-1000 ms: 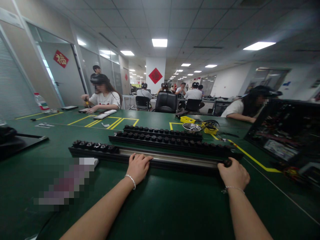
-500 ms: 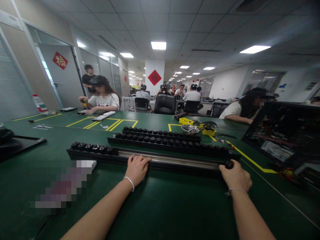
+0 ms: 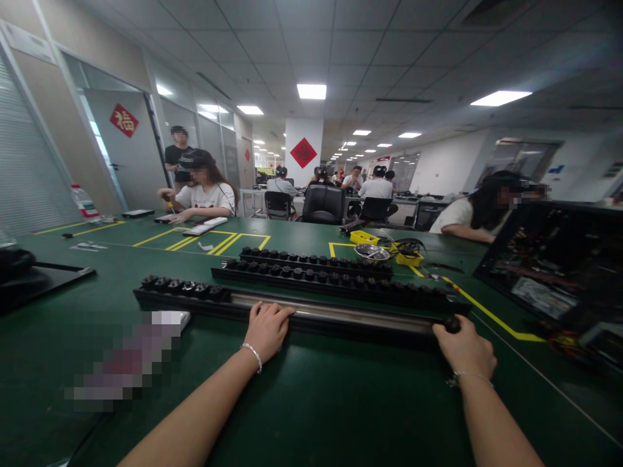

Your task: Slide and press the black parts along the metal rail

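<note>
A long black rail (image 3: 341,316) with a shiny metal channel lies across the green table in front of me. Several black socket-like modules (image 3: 182,287) sit in its left end. My left hand (image 3: 267,329) grips the near edge of the rail around its middle, fingers over the top and thumb hidden. At the rail's right end, my right hand (image 3: 466,347) is closed around a small round black module (image 3: 452,323); whether the module touches the channel I cannot tell. Behind lie two similar rails (image 3: 335,279), filled with rows of black modules.
A blurred-out flat device (image 3: 131,363) lies at the left near my arm. On the right stands an open computer case (image 3: 549,272). Yellow trays (image 3: 363,238), a metal bowl (image 3: 372,251) and cables are farther back. Co-workers sit across and to the right.
My right hand has moved slightly right along the rail with the round black module. My left hand keeps its place on the rail. The view has shifted a little.
</note>
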`<state>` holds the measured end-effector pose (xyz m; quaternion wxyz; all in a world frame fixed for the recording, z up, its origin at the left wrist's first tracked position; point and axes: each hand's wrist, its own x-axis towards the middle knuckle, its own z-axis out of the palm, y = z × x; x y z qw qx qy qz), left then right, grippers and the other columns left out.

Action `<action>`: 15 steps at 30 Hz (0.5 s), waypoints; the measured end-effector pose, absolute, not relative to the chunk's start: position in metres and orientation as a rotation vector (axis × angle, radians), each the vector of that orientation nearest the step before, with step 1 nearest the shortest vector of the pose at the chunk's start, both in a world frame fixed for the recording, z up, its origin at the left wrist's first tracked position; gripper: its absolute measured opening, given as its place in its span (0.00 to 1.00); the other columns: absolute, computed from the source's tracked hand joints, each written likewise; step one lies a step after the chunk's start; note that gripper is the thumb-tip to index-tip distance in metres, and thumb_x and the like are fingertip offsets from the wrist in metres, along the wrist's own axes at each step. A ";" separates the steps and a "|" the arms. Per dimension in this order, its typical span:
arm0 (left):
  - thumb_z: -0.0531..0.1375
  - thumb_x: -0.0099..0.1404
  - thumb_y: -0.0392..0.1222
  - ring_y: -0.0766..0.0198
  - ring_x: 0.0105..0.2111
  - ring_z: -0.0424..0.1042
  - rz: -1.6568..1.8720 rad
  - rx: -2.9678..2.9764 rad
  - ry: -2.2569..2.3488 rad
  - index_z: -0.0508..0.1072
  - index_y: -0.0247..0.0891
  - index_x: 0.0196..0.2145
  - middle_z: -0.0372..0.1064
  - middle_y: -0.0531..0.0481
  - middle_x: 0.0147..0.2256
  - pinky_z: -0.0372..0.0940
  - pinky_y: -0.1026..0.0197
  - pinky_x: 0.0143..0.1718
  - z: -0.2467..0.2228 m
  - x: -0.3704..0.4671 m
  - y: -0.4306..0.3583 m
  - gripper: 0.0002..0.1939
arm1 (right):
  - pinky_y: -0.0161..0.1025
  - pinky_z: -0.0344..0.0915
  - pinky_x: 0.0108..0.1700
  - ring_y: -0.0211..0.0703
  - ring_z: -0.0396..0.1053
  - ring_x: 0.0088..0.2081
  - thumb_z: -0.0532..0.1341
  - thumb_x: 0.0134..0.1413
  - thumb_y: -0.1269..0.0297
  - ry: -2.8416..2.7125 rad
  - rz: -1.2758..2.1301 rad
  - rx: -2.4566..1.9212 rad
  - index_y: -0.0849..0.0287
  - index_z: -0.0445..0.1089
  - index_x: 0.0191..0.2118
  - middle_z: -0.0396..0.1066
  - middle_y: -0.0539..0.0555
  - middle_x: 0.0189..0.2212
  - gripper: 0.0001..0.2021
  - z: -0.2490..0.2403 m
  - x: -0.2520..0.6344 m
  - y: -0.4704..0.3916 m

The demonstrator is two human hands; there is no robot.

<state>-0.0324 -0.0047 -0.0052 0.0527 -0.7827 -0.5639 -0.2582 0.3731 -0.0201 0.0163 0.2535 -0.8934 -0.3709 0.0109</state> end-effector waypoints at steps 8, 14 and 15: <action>0.49 0.65 0.38 0.61 0.41 0.66 -0.779 -2.372 -1.703 0.71 0.51 0.45 0.70 0.53 0.36 0.47 0.46 0.56 -0.008 -0.033 -0.003 0.16 | 0.55 0.62 0.48 0.62 0.62 0.50 0.49 0.49 0.46 -0.982 0.064 -2.426 0.54 0.57 0.59 0.67 0.63 0.44 0.32 0.016 0.378 -0.021; 0.49 0.65 0.38 0.61 0.42 0.67 -0.793 -2.385 -1.713 0.71 0.51 0.45 0.70 0.54 0.36 0.47 0.45 0.55 -0.007 -0.033 -0.003 0.16 | 0.56 0.64 0.46 0.62 0.63 0.50 0.50 0.49 0.47 -0.972 0.063 -2.395 0.56 0.58 0.58 0.68 0.64 0.44 0.32 0.014 0.384 -0.019; 0.49 0.65 0.38 0.61 0.42 0.67 -0.793 -2.384 -1.712 0.71 0.51 0.44 0.70 0.54 0.36 0.47 0.45 0.55 -0.007 -0.033 -0.003 0.15 | 0.56 0.64 0.46 0.62 0.63 0.50 0.50 0.48 0.47 -0.982 0.061 -2.388 0.56 0.58 0.58 0.68 0.64 0.45 0.32 0.014 0.385 -0.019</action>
